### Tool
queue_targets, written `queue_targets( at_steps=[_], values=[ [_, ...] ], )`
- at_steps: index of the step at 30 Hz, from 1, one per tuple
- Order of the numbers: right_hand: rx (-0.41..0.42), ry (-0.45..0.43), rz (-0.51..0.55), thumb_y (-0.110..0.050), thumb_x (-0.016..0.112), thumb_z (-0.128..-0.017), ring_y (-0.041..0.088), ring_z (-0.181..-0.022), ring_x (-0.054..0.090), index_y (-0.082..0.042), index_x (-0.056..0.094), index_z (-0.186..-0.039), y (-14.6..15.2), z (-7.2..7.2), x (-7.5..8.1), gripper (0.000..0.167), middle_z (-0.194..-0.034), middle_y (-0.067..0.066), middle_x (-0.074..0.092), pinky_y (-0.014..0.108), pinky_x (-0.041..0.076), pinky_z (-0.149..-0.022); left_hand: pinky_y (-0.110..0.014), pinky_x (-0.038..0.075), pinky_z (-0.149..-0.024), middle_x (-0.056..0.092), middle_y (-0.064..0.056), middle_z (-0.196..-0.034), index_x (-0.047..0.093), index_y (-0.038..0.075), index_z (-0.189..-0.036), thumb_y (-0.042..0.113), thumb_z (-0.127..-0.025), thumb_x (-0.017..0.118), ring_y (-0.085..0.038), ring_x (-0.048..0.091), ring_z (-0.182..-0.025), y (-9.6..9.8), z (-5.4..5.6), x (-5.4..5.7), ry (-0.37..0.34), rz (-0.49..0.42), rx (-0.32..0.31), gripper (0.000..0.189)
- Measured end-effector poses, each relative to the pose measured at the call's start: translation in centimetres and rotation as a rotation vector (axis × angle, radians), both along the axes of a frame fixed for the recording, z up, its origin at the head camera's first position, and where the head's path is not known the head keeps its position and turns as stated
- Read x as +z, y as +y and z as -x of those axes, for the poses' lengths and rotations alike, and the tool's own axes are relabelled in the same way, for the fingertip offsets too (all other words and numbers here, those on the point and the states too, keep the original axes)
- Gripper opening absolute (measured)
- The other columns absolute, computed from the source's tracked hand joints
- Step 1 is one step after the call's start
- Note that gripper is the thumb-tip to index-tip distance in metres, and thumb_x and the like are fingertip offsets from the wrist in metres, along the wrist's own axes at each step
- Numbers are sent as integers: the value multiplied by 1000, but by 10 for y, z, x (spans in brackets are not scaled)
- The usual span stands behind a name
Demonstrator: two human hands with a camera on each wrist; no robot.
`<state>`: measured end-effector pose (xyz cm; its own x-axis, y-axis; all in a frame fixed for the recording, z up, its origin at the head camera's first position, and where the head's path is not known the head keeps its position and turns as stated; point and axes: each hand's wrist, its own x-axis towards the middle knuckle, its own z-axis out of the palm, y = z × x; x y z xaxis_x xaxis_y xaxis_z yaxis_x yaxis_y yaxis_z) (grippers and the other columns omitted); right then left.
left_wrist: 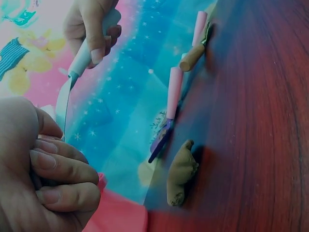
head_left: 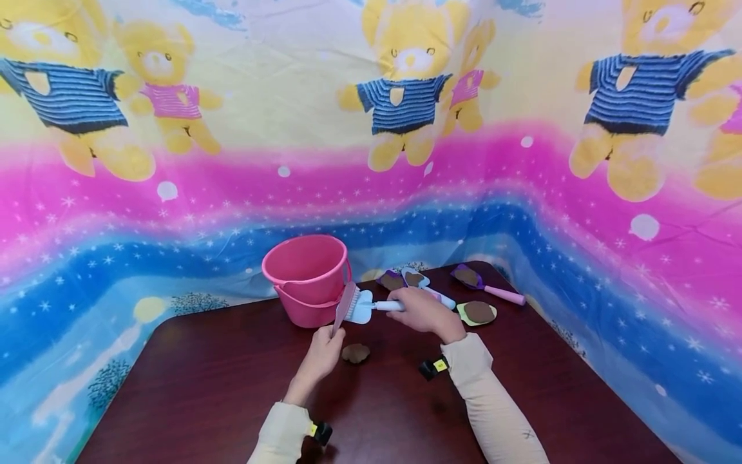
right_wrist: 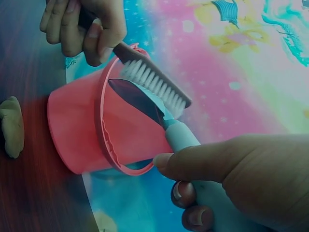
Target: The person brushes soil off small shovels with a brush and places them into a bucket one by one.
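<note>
Two arms (head_left: 493, 399) extended, fingers (left_wrist: 67, 170) curled round brush (right_wrist: 154, 83), trowel (head_left: 362, 308)

Dark reddish table (head_left: 220, 374) carries pink bucket (head_left: 306, 289) near far edge, brown lump (head_left: 355, 353) in front, loaded shovels (head_left: 504, 294) far right.

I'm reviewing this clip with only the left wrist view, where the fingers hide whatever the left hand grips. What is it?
Observer: The right wrist view shows the left hand gripping a brush with white bristles.

Operator: Where do those bristles face?

Observer: Toward the light-blue blade of the trowel in the right hand, apparently against it.

Operator: I see only a piece of the pink bucket. Is it upright?

Observer: Yes, the head view shows the pink bucket upright on the table, its open mouth up.
</note>
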<state>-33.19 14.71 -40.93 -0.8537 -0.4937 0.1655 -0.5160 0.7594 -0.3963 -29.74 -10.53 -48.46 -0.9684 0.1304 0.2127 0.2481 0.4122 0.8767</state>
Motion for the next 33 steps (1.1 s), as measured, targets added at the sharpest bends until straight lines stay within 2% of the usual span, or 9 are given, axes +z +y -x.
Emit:
queue_targets(
  at_steps=[10,18,26,33],
  values=[
    [-11,35,-14,-24,71,-96,14,-71,52,-17,70,-97,7,2,2,7,-79,-8,61,35,45,-71,-25,27,-46,35,6,-52,40,13,-63,11,-99,47,-9,31,-49,-6,6,-6,58,97,54,37],
    [-1,10,3,-23,70,-96,13,-72,53,-15,71,-99,11,0,5,8,-83,-7,64,34,47,-70,-25,28,-44,34,5,-53,40,13,-64,12,-100,47,-10,30,-47,-13,8,-9,48,136,81,37],
    [-1,-24,17,-23,69,-97,14,-69,52,-16,70,-99,15,2,5,7,-80,-7,61,33,44,-66,-25,27,-44,34,5,-53,40,13,-64,14,-100,46,-10,30,-46,-20,11,-13,41,162,105,36],
    [19,-47,23,-20,69,-97,13,-64,50,-16,71,-95,15,5,3,5,-72,-5,59,32,44,-64,-25,26,-45,34,5,-54,40,13,-64,15,-99,47,-10,30,-48,-18,10,-10,51,148,115,35]
  ],
)
